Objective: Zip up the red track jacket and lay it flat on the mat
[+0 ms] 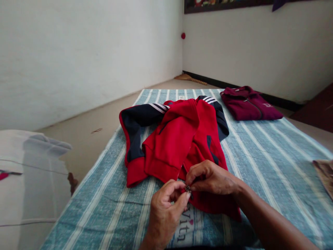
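A red and navy zip-up jacket point(177, 139) with white stripes on its sleeves lies spread on a striped blue sheet point(109, 208). At its lower hem, my left hand point(166, 210) pinches the bottom end of the zipper point(187, 189) between thumb and fingers. My right hand point(212, 178) is closed on the zipper's edge from the other side, its fingertips close to the left ones. The small metal piece between them is partly covered, so whether the two zipper halves are joined cannot be made out.
A folded maroon zip-up jacket point(251, 106) rests at the far right of the sheet. Brown cloth point(324, 173) shows at the right edge. On the left stands a pale covered surface point(33, 198) with cords. A broom point(192, 79) lies on the floor by the corner.
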A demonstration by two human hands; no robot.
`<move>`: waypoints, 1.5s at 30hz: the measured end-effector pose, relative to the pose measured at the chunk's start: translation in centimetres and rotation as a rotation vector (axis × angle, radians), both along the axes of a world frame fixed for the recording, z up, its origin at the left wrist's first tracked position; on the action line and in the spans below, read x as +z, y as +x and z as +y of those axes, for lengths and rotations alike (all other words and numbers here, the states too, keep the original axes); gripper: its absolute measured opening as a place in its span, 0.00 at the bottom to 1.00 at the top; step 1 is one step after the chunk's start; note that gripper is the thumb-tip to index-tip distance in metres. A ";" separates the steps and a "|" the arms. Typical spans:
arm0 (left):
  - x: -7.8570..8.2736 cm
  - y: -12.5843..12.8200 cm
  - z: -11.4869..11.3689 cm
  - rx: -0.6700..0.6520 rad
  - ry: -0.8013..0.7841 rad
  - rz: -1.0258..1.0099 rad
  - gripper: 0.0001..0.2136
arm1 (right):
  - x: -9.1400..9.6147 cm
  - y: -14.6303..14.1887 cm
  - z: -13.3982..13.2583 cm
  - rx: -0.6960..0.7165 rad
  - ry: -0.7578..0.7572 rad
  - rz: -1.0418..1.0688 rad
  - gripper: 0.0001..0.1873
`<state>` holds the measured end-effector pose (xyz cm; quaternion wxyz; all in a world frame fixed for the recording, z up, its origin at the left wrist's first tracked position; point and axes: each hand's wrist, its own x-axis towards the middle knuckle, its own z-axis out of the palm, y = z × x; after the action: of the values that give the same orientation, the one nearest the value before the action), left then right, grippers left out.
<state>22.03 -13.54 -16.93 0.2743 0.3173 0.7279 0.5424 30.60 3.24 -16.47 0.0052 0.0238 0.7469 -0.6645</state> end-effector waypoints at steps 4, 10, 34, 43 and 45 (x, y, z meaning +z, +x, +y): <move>0.0 0.0 0.2 -0.012 0.054 0.198 0.02 | -0.4 0.0 0.0 -0.026 0.004 -0.024 0.04; -0.3 -0.3 0.0 -0.063 0.022 0.253 0.03 | 0.0 0.0 0.1 0.002 0.049 0.005 0.05; -1.1 -0.6 0.5 -0.129 0.004 0.143 0.05 | -0.7 0.2 -0.4 -0.017 -0.150 0.031 0.08; 0.9 -2.1 0.5 -0.312 -0.134 0.278 0.05 | -0.7 0.1 -0.7 0.006 -0.202 0.005 0.09; 1.2 -2.4 0.6 -0.347 -0.163 0.230 0.06 | -0.6 0.0 -0.8 0.010 -0.186 0.009 0.08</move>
<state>19.64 -12.97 -15.76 0.3035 0.4741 0.7304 0.3867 30.58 2.42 -17.08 0.0076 0.0166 0.6820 -0.7311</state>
